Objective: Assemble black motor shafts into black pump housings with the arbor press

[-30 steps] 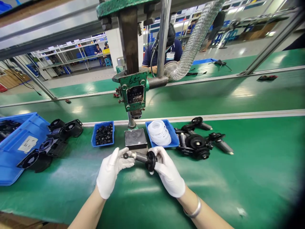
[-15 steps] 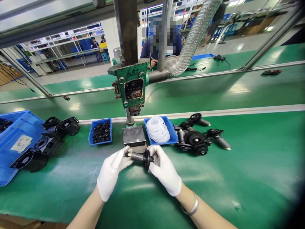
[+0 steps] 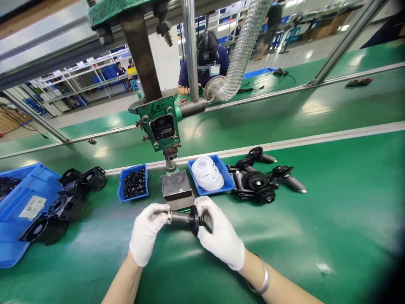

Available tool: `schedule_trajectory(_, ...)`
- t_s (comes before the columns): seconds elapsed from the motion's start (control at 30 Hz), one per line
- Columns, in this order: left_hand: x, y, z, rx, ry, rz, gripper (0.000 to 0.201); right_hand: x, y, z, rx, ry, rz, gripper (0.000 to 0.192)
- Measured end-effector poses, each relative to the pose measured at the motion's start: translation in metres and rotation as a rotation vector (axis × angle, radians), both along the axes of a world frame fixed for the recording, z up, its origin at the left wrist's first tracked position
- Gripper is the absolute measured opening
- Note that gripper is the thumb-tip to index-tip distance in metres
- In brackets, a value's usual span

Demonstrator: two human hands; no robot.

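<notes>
Both my hands wear white gloves and hold one black rotor part (image 3: 185,218), a metal shaft with a black disc, lying sideways just above the green table (image 3: 316,236). My left hand (image 3: 146,233) pinches the shaft's left end. My right hand (image 3: 220,236) grips the disc end. Right behind the part sits a dark metal block (image 3: 176,186) under the green press head (image 3: 160,122). A small blue tray of black rings (image 3: 133,183) stands left of the block, and a blue tray of white rings (image 3: 209,174) stands to its right.
A pile of several black rotor parts (image 3: 259,179) lies right of the white-ring tray. Black housings (image 3: 68,194) and a large blue bin (image 3: 22,211) sit at the left. A flexible hose (image 3: 240,46) hangs above. A person in dark blue (image 3: 202,63) works beyond the far belt.
The left fingers have closed over the shaft's left end, hiding the small black piece seen there before. Both hands with the part sit slightly lower in view; the camera tilted.
</notes>
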State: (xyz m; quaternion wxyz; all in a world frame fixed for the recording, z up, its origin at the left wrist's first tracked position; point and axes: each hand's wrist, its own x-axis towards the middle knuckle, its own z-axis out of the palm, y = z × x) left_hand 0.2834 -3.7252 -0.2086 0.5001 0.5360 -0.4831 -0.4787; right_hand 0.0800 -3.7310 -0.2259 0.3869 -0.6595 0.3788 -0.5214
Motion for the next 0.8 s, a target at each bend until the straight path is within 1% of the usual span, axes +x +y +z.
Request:
schedule_trajectory(0.13,-0.012,0.002,-0.005,-0.037,0.077,0.023,0.034,-0.002,0.004,0.006,-0.142,0.090,-0.057,0.034)
schedule_trajectory(0.23,-0.023,0.006,-0.001,-0.026,0.138,0.039,0.035,-0.004,0.009,0.010,-0.280,0.164,-0.080,0.042)
schedule_trajectory(0.3,-0.030,0.008,0.005,-0.009,0.189,0.065,0.035,-0.004,0.010,0.010,-0.310,0.182,-0.089,0.045)
schedule_trajectory(0.4,-0.037,0.011,0.015,0.101,0.311,0.067,0.040,-0.003,0.008,0.010,-0.245,0.128,-0.090,0.042)
schedule_trajectory(0.47,-0.039,0.014,0.021,0.168,0.363,0.048,0.051,-0.003,0.006,0.010,-0.177,0.067,-0.078,0.038)
schedule_trajectory(0.5,-0.039,0.015,0.023,0.174,0.376,0.035,0.059,-0.003,0.004,0.011,-0.148,0.028,-0.063,0.035)
schedule_trajectory(0.57,-0.038,0.019,0.027,0.136,0.395,-0.013,0.075,-0.003,0.003,0.011,-0.102,-0.057,-0.023,0.030)
schedule_trajectory(0.63,-0.036,0.022,0.027,0.083,0.419,-0.073,0.084,-0.004,0.003,0.012,-0.082,-0.127,0.009,0.026)
schedule_trajectory(0.73,-0.032,0.023,0.024,0.037,0.411,-0.129,0.080,-0.004,0.003,0.011,-0.078,-0.160,0.017,0.024)
schedule_trajectory(0.8,-0.032,0.023,0.021,0.014,0.364,-0.145,0.075,-0.004,0.002,0.009,-0.075,-0.167,0.010,0.024)
